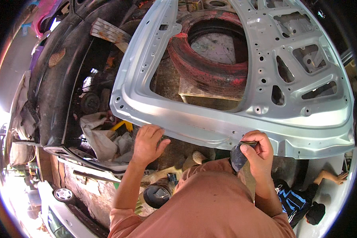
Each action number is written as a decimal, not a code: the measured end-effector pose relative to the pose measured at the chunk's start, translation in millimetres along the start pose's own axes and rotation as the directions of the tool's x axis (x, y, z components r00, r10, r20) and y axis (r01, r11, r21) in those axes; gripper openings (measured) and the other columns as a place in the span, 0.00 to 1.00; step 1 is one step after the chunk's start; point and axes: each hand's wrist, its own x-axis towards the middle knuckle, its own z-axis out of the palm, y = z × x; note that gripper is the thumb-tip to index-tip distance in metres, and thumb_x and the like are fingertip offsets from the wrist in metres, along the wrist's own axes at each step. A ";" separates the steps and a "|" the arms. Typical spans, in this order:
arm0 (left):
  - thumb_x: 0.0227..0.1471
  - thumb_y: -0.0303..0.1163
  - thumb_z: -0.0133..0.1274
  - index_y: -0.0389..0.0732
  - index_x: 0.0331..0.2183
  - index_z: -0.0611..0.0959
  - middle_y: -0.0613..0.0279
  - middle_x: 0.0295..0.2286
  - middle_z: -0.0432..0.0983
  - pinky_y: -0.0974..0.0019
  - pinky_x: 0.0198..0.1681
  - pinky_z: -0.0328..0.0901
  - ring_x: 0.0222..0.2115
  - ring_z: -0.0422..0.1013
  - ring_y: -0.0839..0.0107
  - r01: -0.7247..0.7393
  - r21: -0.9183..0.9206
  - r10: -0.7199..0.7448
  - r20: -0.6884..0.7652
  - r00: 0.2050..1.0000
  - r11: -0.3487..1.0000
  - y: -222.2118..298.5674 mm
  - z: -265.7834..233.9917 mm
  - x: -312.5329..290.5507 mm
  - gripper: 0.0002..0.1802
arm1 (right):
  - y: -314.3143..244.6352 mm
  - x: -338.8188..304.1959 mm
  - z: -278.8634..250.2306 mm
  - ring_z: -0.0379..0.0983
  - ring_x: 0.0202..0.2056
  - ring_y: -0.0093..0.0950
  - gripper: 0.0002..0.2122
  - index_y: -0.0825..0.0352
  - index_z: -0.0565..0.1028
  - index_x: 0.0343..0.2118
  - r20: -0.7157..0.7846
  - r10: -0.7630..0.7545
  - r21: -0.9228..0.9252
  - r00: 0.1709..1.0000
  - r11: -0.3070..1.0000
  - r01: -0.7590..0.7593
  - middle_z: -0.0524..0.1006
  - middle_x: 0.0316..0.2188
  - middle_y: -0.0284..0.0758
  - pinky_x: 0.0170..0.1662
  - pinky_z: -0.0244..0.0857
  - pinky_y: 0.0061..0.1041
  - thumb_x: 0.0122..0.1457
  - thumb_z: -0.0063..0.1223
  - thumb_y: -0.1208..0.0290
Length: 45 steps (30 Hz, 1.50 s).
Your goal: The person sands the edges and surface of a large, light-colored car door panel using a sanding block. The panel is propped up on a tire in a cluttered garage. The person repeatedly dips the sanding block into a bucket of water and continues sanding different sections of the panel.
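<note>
The silvery-blue vehicle panel (pixel 178 123) lay before the person, 1 red-marked tyre (pixel 208 73) showing through its large opening; the left hand (pixel 147 143) was at the panel's near edge, toward the left corner, half open, fingers bent, with nothing seen in its grasp; the right hand (pixel 261 152) pinched 1 dark, bent sheet (pixel 237 157) by that edge, right of its middle.

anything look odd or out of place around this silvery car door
Mainly the tire seen through the opening of the silvery car door: patchy red covers its black rubber, as if smeared with paint. Left of the left hand, a pale cloth lies crumpled.
</note>
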 end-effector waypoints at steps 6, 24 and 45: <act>0.51 0.47 0.66 0.38 0.43 0.82 0.53 0.43 0.76 0.46 0.54 0.64 0.47 0.71 0.49 -0.088 -0.034 0.088 0.002 0.996 0.996 37.4 19.6 8.8 0.25 | 5.4 -6.0 0.6 0.72 0.45 0.24 0.12 0.69 0.72 0.41 -0.033 0.022 0.158 0.999 0.987 -0.016 0.75 0.43 0.39 0.50 0.67 0.24 0.57 0.60 0.88; 0.56 0.23 0.56 0.39 0.47 0.85 0.52 0.41 0.79 0.50 0.51 0.67 0.44 0.73 0.50 0.180 -0.405 -0.275 -0.188 0.943 0.897 235.6 61.0 25.3 0.16 | 10.0 -44.0 -88.5 0.75 0.48 0.25 0.12 0.73 0.76 0.52 0.154 0.202 0.187 0.967 0.955 -0.229 0.70 0.53 0.37 0.49 0.80 0.28 0.67 0.53 0.82; 0.54 0.23 0.64 0.36 0.44 0.85 0.51 0.43 0.81 0.63 0.43 0.74 0.41 0.79 0.61 0.365 -0.673 -0.575 -0.110 0.811 0.643 384.5 79.1 -7.3 0.14 | 1.5 -98.1 -132.5 0.74 0.43 0.21 0.07 0.69 0.80 0.40 0.095 -0.012 -0.095 0.995 0.995 0.021 0.77 0.42 0.33 0.46 0.68 0.22 0.62 0.65 0.74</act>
